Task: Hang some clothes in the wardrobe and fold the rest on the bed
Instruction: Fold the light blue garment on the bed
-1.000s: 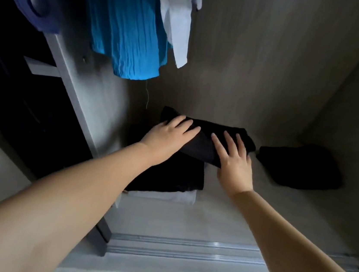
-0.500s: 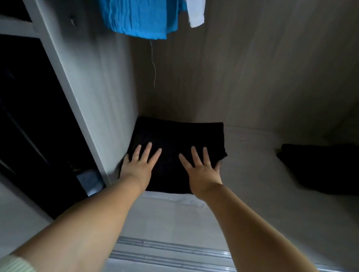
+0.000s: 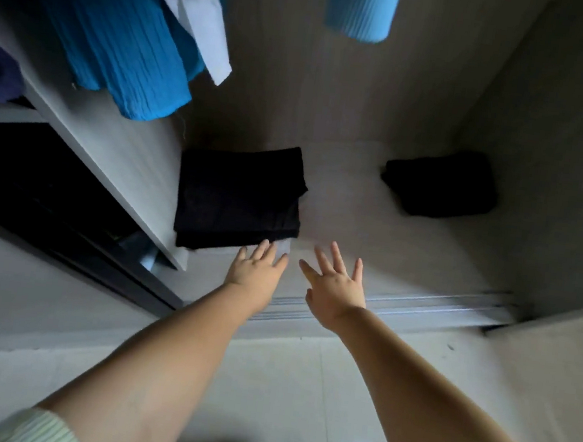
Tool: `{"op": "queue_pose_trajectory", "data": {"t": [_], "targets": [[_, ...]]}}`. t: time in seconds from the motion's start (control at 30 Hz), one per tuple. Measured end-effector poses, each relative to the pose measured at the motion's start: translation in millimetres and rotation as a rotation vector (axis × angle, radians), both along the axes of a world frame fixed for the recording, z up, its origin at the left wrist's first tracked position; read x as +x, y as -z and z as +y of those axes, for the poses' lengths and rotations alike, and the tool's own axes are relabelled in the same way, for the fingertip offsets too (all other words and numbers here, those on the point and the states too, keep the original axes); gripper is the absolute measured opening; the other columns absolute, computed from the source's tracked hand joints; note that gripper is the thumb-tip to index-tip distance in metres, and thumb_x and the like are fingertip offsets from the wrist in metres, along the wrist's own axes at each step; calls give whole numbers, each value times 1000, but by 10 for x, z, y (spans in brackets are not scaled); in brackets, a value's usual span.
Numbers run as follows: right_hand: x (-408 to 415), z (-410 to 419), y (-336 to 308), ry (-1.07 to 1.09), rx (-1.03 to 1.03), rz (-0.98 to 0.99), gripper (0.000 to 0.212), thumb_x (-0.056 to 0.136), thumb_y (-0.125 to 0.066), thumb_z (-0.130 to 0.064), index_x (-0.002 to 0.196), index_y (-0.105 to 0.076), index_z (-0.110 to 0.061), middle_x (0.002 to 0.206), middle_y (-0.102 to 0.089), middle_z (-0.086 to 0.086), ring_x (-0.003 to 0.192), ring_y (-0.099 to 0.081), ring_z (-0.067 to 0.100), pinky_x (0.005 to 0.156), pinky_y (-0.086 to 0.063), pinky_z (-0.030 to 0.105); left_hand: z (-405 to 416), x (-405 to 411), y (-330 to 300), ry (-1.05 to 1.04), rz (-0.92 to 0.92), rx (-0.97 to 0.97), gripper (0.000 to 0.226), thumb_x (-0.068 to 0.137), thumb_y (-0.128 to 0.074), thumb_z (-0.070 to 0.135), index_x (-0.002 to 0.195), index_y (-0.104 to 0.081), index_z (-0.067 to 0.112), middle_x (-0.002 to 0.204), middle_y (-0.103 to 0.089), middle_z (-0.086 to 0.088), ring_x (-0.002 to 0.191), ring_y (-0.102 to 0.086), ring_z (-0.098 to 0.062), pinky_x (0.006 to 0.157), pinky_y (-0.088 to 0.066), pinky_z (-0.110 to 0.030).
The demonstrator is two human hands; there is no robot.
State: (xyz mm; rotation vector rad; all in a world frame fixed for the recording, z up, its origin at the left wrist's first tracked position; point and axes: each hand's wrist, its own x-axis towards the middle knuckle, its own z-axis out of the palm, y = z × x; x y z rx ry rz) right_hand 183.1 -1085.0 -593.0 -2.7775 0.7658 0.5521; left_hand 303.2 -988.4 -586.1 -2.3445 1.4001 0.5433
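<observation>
Both empty: left hand (image 3: 256,267) flat, fingers straight, just at 6 o'clock of folded black clothes (image 3: 240,196), perhaps touching; right hand (image 3: 337,287) splayed, clear.

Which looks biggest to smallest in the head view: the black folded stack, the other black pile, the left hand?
1. black folded stack
2. other black pile, though it lies farther back
3. left hand
</observation>
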Motion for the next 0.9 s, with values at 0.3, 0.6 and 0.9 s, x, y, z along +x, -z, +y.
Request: {"op": "queue_pose_trajectory", "data": {"t": [0.3, 0.6, 0.9], "targets": [[-1430, 277, -1480, 317, 112, 139, 56, 100, -37, -35, 152, -18, -31, 162, -4, 0, 148, 9, 29, 112, -7, 63, 143, -1303, -1439, 224, 138, -28, 61, 92, -44, 10, 149, -21, 18, 150, -28, -10, 141, -19, -26, 109, -26, -41], [-2959, 975, -3519, 723, 124, 123, 55, 99, -40, -35, 151, -22, -33, 159, -18, 2, 148, -2, 31, 113, -14, 61, 442, -2671, -3535, 521, 246, -54, 57, 92, -42, 14, 146, -26, 20, 145, -37, -9, 136, -29, -27, 105, -30, -40], [-4344, 1205, -4690, 1051, 74, 40, 54, 95, -43, -21, 147, -31, -31, 152, -33, 2, 146, -10, 28, 115, -16, 56, 108, -3760, -4731, 873, 167, -129, 57, 95, -41, 21, 148, -20, 17, 141, -40, -11, 131, -35, -29, 100, -35, -41]]}}
